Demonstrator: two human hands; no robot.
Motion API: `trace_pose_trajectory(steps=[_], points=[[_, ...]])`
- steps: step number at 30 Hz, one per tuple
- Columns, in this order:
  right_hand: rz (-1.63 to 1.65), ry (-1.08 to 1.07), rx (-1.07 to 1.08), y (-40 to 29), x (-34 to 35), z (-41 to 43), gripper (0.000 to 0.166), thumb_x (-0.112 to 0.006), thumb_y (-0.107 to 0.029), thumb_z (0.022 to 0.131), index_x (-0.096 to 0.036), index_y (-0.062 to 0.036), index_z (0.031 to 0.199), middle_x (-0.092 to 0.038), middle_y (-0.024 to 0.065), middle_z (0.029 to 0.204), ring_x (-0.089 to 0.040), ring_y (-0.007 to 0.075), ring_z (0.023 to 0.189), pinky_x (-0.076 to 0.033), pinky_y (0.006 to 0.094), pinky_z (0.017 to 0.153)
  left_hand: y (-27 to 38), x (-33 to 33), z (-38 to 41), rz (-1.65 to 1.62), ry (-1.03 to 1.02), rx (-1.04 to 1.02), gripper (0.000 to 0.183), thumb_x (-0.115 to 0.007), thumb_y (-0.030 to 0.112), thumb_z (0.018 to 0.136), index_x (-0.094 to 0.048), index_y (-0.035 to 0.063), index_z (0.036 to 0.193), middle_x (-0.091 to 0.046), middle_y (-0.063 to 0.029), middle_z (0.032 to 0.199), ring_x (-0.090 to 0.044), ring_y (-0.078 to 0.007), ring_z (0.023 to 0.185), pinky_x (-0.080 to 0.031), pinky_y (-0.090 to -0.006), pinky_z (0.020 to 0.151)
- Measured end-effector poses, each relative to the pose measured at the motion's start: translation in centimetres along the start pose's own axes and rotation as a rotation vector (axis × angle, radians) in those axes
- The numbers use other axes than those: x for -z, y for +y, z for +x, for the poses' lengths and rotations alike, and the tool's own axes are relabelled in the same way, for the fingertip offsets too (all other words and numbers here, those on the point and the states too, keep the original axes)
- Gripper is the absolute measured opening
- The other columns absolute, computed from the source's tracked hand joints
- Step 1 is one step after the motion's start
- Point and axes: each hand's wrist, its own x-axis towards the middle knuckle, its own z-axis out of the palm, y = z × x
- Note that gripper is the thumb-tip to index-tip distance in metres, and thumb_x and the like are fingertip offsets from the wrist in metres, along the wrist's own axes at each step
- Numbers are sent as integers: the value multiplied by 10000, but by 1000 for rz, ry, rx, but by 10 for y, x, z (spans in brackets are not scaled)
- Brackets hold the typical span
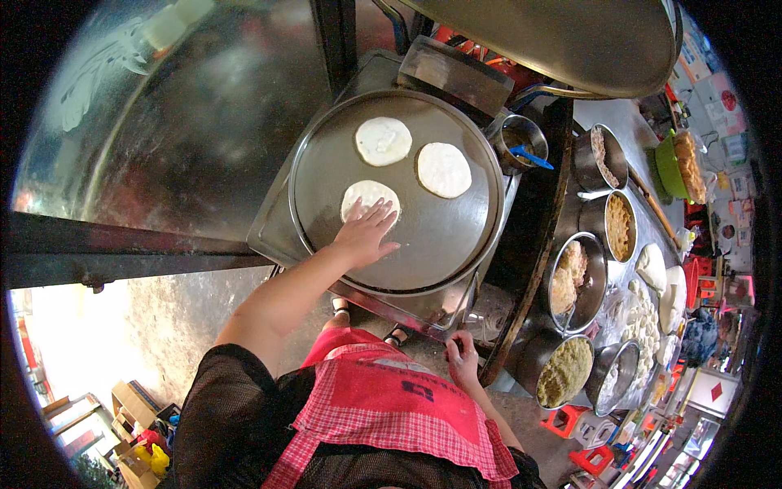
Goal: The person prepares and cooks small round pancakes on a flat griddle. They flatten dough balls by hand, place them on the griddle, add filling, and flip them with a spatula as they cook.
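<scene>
My left hand [366, 235] lies over a round flat dough cake [366, 191] on a large round metal griddle [427, 250]. Its fingers are spread, palm down, and hold nothing; the fingertips overlap the cake's lower part. Farther back on the same griddle lie another pale dough cake [383, 142] and, to the right, a third [444, 170]. My right hand [462, 360] is low beside my red apron, close to the front right corner of the griddle stand [415, 318]. Its fingers are curled, and whether anything is inside them cannot be made out.
A raised round metal lid [568, 43] overhangs the back right. Beside the griddle stands a metal pot [510, 131] with a blue-handled utensil [530, 156]. The right-hand worktable carries several metal bowls of fillings [565, 373] and dough pieces [641, 324]. A metal panel [201, 153] stands left.
</scene>
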Motion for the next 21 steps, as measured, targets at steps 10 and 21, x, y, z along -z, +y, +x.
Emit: trace_pose_trajectory(steps=[10, 21], points=[[-825, -60, 452, -90, 21, 38, 527, -612, -142, 860, -472, -160, 1368, -606, 184, 953, -629, 397, 773, -525, 470, 653, 28, -3, -118, -509, 192, 68, 304, -574, 169, 899, -637, 99, 1188, -526, -110, 1379, -302, -346, 1408, -178, -561, 1152], [-1045, -166, 764, -135, -40, 133, 419, -634, -215, 854, -560, -166, 1263, -616, 117, 769, -630, 312, 606, -514, 416, 522, 36, 2, -152, -573, 215, 49, 331, -572, 168, 885, -633, 111, 1205, -515, -80, 1394, -310, -329, 1409, -114, -582, 1156]])
